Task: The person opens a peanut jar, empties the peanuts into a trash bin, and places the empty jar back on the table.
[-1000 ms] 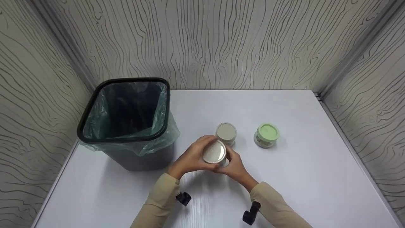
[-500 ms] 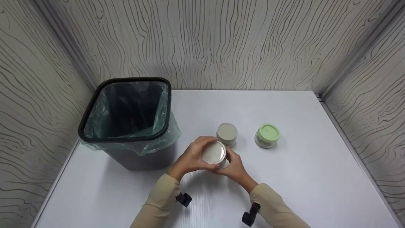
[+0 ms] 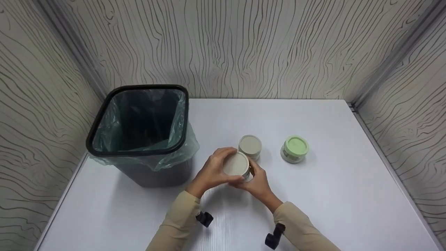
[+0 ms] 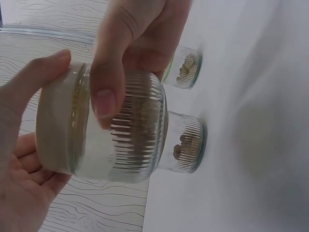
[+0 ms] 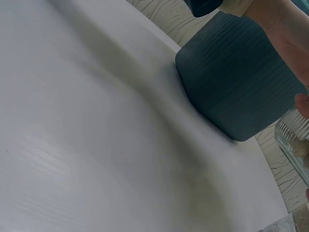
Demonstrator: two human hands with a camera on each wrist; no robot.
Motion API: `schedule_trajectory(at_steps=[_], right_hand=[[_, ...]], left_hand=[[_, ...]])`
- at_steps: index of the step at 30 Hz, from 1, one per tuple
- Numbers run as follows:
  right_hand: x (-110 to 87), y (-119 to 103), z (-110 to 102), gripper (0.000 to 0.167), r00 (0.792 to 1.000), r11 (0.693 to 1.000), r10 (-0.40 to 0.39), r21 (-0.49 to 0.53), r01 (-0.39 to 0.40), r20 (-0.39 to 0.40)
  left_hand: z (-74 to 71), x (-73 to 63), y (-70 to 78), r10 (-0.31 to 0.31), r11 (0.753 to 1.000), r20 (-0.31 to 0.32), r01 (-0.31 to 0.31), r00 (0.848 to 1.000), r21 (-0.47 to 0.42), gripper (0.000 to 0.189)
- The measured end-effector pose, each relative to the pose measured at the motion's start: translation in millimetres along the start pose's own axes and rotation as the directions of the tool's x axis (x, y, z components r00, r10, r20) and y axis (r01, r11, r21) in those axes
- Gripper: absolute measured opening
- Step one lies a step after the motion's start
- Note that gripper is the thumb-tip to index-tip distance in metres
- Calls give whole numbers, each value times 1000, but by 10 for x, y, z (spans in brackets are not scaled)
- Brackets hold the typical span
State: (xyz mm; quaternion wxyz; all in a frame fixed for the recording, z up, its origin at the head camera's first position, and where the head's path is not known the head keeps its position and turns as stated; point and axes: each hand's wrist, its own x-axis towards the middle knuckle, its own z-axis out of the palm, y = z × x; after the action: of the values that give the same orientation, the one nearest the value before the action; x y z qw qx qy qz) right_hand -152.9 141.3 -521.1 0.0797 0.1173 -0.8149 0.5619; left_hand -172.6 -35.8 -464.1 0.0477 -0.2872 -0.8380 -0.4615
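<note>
Both hands hold a ribbed clear glass jar with a beige lid, raised above the table. My left hand grips the lid, thumb on one side and fingers on the other in the left wrist view. My right hand holds the glass body, its thumb pressed on the side. Something brownish shows inside the jar. Just behind stands a second jar with a greyish-beige lid. Farther right is a jar with a green lid. The right wrist view cuts off the held jar at its edge.
A dark grey trash bin with a black rim and green plastic liner stands on the left of the white table. Wood-patterned panels close off the back and both sides.
The held jar and both hands have shifted slightly up in the head view. The bright glare on its lid is gone. The bin and the other jars stay in place.
</note>
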Motion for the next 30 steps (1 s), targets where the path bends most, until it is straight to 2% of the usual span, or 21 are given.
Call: schedule_trajectory(at_steps=[7,16,21,26,30], right_hand=[[-12,2,-27,90,1000,1000,27,-8,-27,14],[-14,23,-51,90,998,999,45,13,-45,45],[-14,33,-61,90,996,999,50,8,-51,67],[-24,34,-58,90,995,999,52,4,-53,85],[-28,27,-57,91,994,998,62,8,-63,93]], left_hand=[[1,7,21,-56,998,77,58,995,-36,80],[-60,-3,-13,-43,998,174,51,984,-47,92],[-120,-18,-26,-17,999,212,26,977,-42,95],[-160,-30,-23,34,999,233,-35,972,-2,92],[-172,-25,-22,75,997,270,-79,960,5,91]])
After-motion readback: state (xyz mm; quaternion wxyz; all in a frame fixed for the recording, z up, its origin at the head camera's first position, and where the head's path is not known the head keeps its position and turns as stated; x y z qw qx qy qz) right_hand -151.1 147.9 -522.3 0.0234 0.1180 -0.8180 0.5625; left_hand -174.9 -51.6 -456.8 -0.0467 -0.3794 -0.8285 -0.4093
